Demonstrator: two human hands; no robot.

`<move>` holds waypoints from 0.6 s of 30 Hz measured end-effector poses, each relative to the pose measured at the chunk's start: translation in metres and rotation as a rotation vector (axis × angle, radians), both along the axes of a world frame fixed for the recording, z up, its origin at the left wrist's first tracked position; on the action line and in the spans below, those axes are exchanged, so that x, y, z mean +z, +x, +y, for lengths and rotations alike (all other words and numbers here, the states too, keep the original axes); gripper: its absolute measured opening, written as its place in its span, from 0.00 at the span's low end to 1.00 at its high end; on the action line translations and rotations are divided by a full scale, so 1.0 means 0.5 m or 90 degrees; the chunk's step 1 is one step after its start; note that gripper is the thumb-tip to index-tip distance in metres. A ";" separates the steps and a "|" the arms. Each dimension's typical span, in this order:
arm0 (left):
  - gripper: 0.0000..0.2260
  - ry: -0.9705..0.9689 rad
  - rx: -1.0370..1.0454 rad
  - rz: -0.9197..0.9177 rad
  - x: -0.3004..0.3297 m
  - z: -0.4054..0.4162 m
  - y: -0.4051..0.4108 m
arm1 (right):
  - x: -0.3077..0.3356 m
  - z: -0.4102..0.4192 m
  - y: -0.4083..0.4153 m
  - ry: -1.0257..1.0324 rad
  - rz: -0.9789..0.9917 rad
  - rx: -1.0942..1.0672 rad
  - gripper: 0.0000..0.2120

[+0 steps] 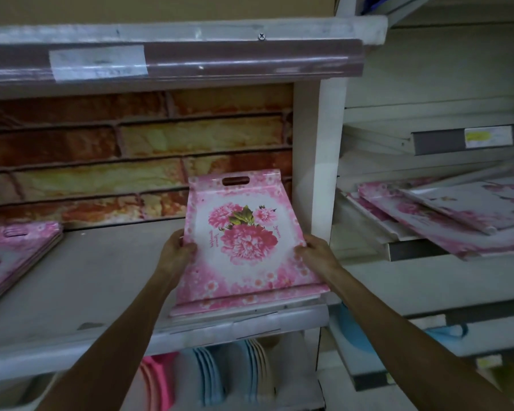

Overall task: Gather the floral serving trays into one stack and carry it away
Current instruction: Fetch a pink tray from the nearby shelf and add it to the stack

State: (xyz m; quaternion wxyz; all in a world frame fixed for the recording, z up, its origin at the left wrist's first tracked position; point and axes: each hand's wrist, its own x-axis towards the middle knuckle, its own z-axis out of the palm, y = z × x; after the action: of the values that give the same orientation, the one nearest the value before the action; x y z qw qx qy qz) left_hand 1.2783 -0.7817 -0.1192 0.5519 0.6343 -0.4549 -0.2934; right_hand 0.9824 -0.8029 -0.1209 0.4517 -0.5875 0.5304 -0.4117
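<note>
Head view looks down on a white shelf (101,280) backed by a brick-patterned panel (131,149). At the shelf's right end, against the white upright post (318,161), the held stack of floral trays (244,241) tilts up, its handle slot toward the panel and its near edge overhanging the shelf's front lip. Left of that stack the shelf surface lies open as far as a second pile of pink trays (15,253) at the far left edge. Right of the post, more floral trays (445,215) lie slanted on a neighbouring rack. Below the shelf stand pastel plates (220,372). Left hand (178,247) holds the stack's left edge in its grip, thumb on top; right hand (315,253) clasps the right edge.
</note>
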 end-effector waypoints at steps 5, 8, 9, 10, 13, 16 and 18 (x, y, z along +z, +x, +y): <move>0.13 0.052 0.013 -0.168 -0.038 -0.014 0.020 | -0.020 -0.007 0.012 0.001 0.045 0.009 0.17; 0.13 0.070 0.038 -0.263 -0.055 -0.020 0.025 | -0.033 -0.015 0.019 -0.014 0.069 0.009 0.15; 0.13 0.068 0.041 -0.283 -0.058 -0.020 0.025 | -0.037 -0.016 0.021 -0.014 0.074 0.007 0.15; 0.13 0.067 0.043 -0.300 -0.063 -0.022 0.026 | -0.041 -0.019 0.022 -0.012 0.079 0.004 0.15; 0.12 0.085 0.041 -0.325 -0.074 -0.022 0.030 | -0.056 -0.025 0.022 0.001 0.096 0.004 0.16; 0.09 0.101 0.035 -0.334 -0.083 -0.023 0.034 | -0.067 -0.028 0.021 0.003 0.114 0.011 0.17; 0.09 0.100 0.038 -0.343 -0.085 -0.026 0.036 | -0.070 -0.031 0.020 -0.008 0.123 0.009 0.17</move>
State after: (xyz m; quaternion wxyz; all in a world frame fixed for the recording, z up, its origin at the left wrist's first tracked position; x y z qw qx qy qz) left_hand 1.2964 -0.7948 -0.1620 0.3685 0.7436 -0.5421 -0.1320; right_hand 0.9924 -0.8185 -0.1558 0.3972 -0.6311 0.5650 -0.3532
